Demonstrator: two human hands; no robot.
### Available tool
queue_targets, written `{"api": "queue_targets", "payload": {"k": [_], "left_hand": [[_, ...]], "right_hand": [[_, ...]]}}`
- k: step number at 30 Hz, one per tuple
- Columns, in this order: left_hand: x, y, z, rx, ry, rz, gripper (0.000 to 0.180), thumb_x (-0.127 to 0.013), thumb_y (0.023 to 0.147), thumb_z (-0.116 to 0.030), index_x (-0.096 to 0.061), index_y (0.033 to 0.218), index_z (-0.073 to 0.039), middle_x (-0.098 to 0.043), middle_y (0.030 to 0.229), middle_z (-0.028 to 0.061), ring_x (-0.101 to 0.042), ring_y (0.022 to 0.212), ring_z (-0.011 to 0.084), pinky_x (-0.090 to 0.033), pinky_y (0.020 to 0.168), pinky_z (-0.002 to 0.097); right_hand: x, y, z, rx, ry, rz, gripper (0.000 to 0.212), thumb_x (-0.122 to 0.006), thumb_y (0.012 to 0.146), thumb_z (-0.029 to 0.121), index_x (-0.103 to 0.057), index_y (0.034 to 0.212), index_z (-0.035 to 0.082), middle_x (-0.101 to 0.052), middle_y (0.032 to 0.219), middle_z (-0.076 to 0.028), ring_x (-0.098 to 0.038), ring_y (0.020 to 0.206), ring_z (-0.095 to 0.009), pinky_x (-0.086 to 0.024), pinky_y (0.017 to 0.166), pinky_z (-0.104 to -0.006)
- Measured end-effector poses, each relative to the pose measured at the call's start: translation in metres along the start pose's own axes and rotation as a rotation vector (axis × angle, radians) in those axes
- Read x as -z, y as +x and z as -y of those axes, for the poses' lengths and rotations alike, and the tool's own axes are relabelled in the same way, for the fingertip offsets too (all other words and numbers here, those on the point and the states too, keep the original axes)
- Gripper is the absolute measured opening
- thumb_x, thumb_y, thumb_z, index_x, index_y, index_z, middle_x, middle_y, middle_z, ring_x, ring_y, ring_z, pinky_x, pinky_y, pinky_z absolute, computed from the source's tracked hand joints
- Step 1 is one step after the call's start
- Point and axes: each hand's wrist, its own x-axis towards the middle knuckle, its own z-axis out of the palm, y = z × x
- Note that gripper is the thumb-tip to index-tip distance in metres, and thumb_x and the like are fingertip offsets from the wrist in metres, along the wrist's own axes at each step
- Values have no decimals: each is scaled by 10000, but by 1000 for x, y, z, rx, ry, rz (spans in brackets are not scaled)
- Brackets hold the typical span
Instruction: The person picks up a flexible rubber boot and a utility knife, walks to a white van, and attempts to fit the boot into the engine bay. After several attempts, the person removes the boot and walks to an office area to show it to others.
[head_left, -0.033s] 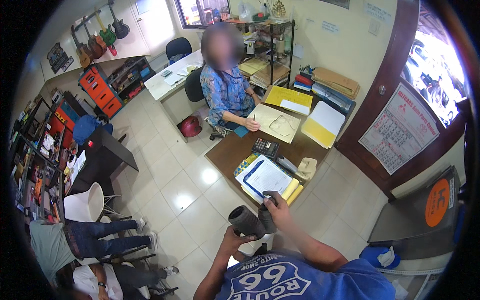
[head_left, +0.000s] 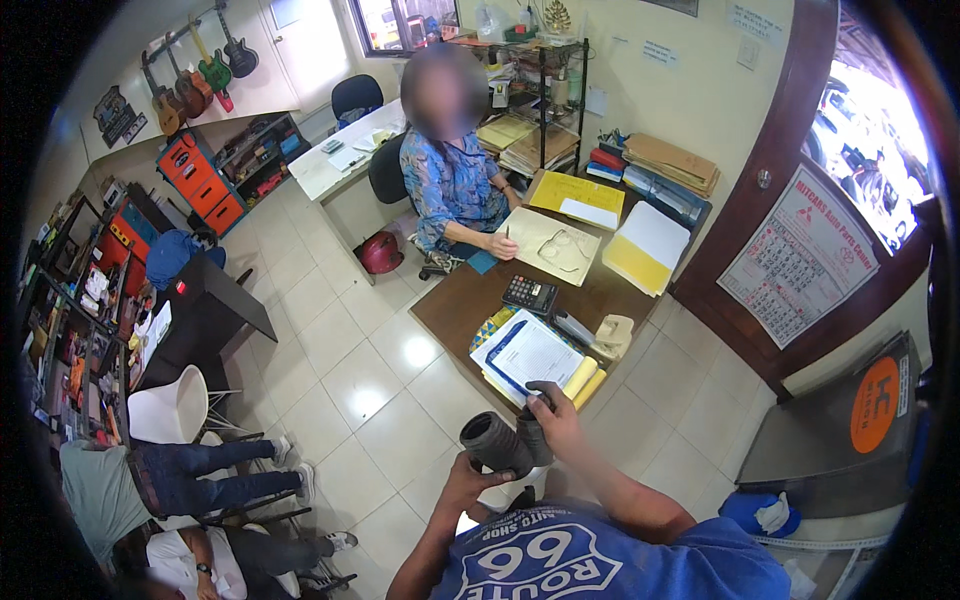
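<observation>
I hold a short, dark grey ribbed rubber hose piece (head_left: 492,440) in front of my chest, over the tiled floor. My right hand (head_left: 556,418) grips its upper right end, close to the near corner of a brown wooden desk (head_left: 455,305). From underneath, my left hand (head_left: 468,482) clasps its lower side. On the desk corner just beyond lie a blue clipboard with a white sheet (head_left: 530,355), yellow rolls (head_left: 585,380) and a black calculator (head_left: 530,293). A person in a blue patterned shirt (head_left: 450,185) sits behind the desk, hand on a paper.
Yellow folders (head_left: 640,250) and paper stacks cover the far desk. A red helmet (head_left: 380,252) lies on the floor. A white chair (head_left: 175,405), a black table (head_left: 205,310) and seated people (head_left: 190,480) are at the left. A wooden door with a calendar (head_left: 800,255) stands at the right.
</observation>
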Motion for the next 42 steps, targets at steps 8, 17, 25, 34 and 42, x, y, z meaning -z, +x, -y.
{"api": "queue_targets", "payload": {"k": [8, 17, 25, 34, 42], "left_hand": [[-33, 26, -7, 204, 172, 290, 840, -942, 653, 3, -567, 1404, -11, -670, 1342, 133, -607, 1281, 257, -470, 1116, 404], [-58, 75, 25, 107, -244, 263, 807, -920, 628, -9, -587, 1363, 4, -647, 1335, 150, -601, 1281, 262, -537, 1024, 420], [-31, 113, 28, -14, -432, 407, 834, -824, 743, -135, -468, 1490, -29, -571, 1441, 109, -534, 1352, 275, -370, 1192, 425], [-84, 145, 19, 61, -552, 362, 1100, -941, 588, -165, -406, 1539, -29, -528, 1500, 138, -495, 1400, 295, -367, 1206, 438], [-212, 218, 0, 104, -642, 316, 1104, -983, 595, -238, -435, 1533, -38, -543, 1489, 118, -519, 1379, 297, -390, 1196, 472]], "right_hand": [[33, 0, 18, -207, 88, -43, 513, -574, 1062, 438, -580, 1353, 16, -668, 1080, -112, -621, 996, -196, -522, 887, -346], [90, 16, 44, -187, 352, 119, 614, -520, 1074, 504, -490, 1453, 22, -586, 1350, -141, -536, 1271, -224, -416, 1095, -352], [126, -1, 19, -153, -76, -6, 586, -582, 1043, 470, -526, 1448, 50, -646, 1321, -179, -627, 1232, -293, -501, 1036, -406], [300, -96, -195, -472, -985, 184, 476, -652, 915, 399, -691, 1216, 32, -716, 1197, -207, -680, 1093, -371, -534, 953, -466], [484, -160, -336, -1269, -566, 203, 412, -628, 991, 409, -724, 1126, 32, -764, 971, -115, -710, 756, -236, -601, 691, -443]]}}
